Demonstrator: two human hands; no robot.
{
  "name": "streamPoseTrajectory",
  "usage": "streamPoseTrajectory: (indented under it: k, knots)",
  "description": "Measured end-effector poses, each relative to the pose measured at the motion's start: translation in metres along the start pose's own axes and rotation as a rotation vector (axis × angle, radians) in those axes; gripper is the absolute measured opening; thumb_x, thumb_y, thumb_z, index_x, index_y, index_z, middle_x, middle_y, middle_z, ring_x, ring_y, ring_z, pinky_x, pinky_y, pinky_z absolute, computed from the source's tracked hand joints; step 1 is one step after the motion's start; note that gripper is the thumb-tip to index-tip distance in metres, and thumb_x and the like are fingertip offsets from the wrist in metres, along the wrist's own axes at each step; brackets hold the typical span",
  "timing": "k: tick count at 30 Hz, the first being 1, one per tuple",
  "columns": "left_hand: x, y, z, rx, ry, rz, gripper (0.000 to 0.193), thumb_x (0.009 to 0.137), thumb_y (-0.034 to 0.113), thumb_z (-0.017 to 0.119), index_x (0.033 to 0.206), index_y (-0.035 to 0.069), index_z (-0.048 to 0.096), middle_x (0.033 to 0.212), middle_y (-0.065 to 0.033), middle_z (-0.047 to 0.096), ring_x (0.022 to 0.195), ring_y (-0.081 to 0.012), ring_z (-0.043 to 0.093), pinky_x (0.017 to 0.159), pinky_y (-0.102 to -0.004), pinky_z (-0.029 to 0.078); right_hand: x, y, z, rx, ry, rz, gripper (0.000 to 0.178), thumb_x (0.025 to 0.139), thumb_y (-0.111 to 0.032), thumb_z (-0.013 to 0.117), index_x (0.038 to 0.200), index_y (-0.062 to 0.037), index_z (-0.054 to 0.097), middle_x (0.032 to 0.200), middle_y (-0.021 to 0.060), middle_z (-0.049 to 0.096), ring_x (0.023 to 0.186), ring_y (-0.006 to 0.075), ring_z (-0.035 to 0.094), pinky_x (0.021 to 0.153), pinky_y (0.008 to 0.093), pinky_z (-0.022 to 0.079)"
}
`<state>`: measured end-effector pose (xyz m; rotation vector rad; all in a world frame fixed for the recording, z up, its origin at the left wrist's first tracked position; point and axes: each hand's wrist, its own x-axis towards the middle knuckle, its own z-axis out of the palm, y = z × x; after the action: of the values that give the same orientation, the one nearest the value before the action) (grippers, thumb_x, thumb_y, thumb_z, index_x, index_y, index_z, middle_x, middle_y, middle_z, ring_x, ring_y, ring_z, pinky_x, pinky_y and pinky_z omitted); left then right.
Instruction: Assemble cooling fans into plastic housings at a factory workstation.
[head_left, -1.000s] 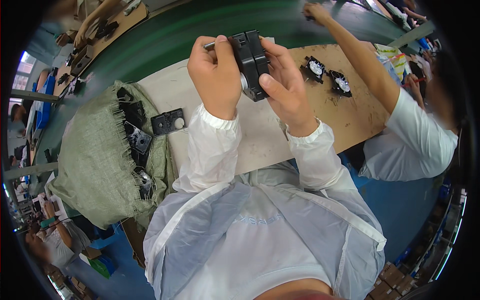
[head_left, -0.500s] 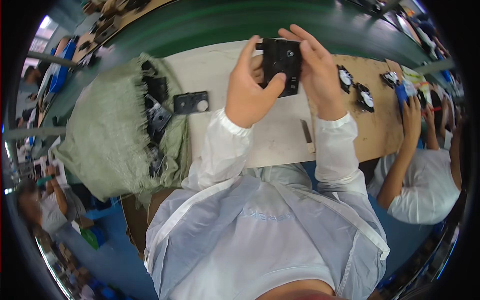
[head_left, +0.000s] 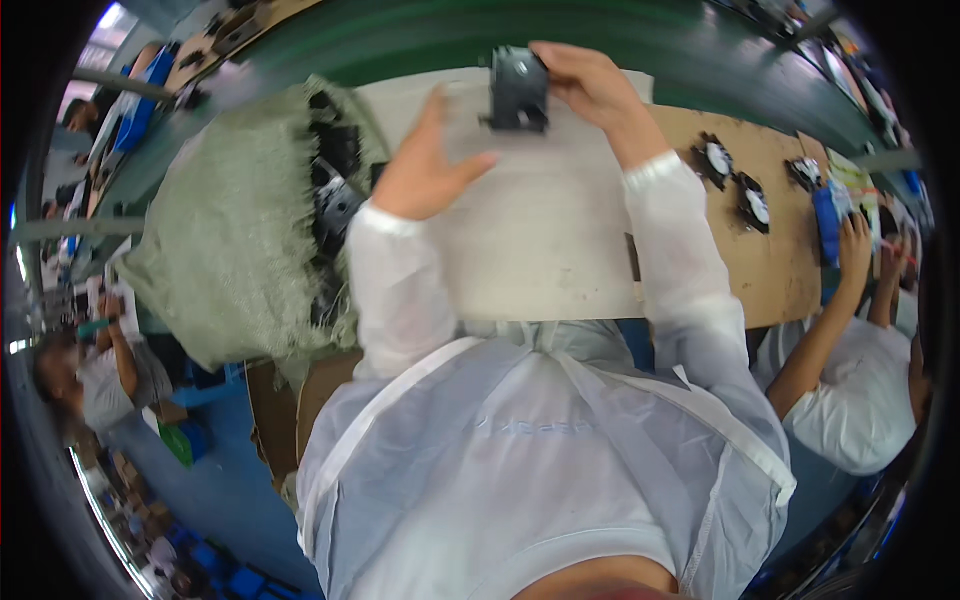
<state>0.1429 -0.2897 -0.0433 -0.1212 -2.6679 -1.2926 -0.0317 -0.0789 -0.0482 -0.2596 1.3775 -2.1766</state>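
My right hand grips a black rectangular plastic housing by its right edge, over the far part of the pale work sheet. To the left, my left hand is off the housing, thumb and fingers spread, slightly blurred by motion. Beside that hand lies an open green woven sack with black plastic parts showing in its mouth. A dark piece peeks out between the sack and my left hand, mostly covered by the hand.
Several black assemblies with white round parts, one of them an assembly, lie on the brown board to the right. A co-worker's arm reaches in beside a blue object. Behind the table runs a green surface.
My left hand has let go of the housing and moved left toward the sack. My right hand has shifted the housing left and farther away. The view has turned slightly.
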Motion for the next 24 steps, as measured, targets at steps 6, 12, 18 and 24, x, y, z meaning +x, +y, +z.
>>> streamPoseTrajectory:
  k: [6, 12, 18, 24]
  knots:
    - [-0.032, -0.025, -0.021, 0.839, -0.233, -0.245, 0.06, 0.071, 0.029, 0.081, 0.123, 0.013, 0.058, 0.126, -0.0091, 0.058, 0.122, -0.0323, 0.048, 0.111, -0.0573, 0.024, 0.11, -0.027, -0.1, -0.196, 0.676, -0.169, 0.029, 0.085, -0.016, 0.07, 0.107, 0.0024, 0.07, 0.106, 0.0129, 0.068, 0.095, 0.0264, 0.064, 0.082, 0.0338, 0.053]
    - [0.005, 0.014, -0.006, 0.603, -0.062, 0.113, 0.05, 0.067, 0.024, 0.081, 0.113, 0.014, 0.064, 0.114, -0.003, 0.065, 0.109, -0.0274, 0.055, 0.105, -0.051, 0.029, 0.005, -0.052, -0.025, -1.134, 0.192, 0.044, 0.077, 0.09, -0.059, 0.051, 0.124, 0.0103, 0.056, 0.125, 0.026, 0.057, 0.103, 0.039, 0.061, 0.086, 0.0442, 0.054]
    - [0.042, 0.13, 0.087, 0.183, 0.215, 0.663, 0.051, 0.062, 0.014, 0.079, 0.112, 0.016, 0.066, 0.126, -0.0059, 0.058, 0.108, -0.0252, 0.054, 0.1, -0.0426, 0.031, -0.166, -0.046, -0.013, -0.292, -0.219, 0.19, 0.062, 0.1, -0.047, 0.048, 0.138, 0.0029, 0.049, 0.114, 0.0168, 0.064, 0.085, 0.0229, 0.065, 0.067, 0.0256, 0.055]
    - [0.07, 0.15, 0.163, -0.074, 0.009, 0.612, 0.055, 0.062, 0.011, 0.078, 0.115, 0.017, 0.065, 0.137, -0.0125, 0.048, 0.112, -0.0274, 0.053, 0.101, -0.0407, 0.032, -0.249, -0.027, -0.058, 0.144, 0.326, -0.227, 0.044, 0.104, -0.029, 0.043, 0.136, 0.0012, 0.049, 0.104, 0.0173, 0.067, 0.071, 0.018, 0.061, 0.06, 0.025, 0.051]
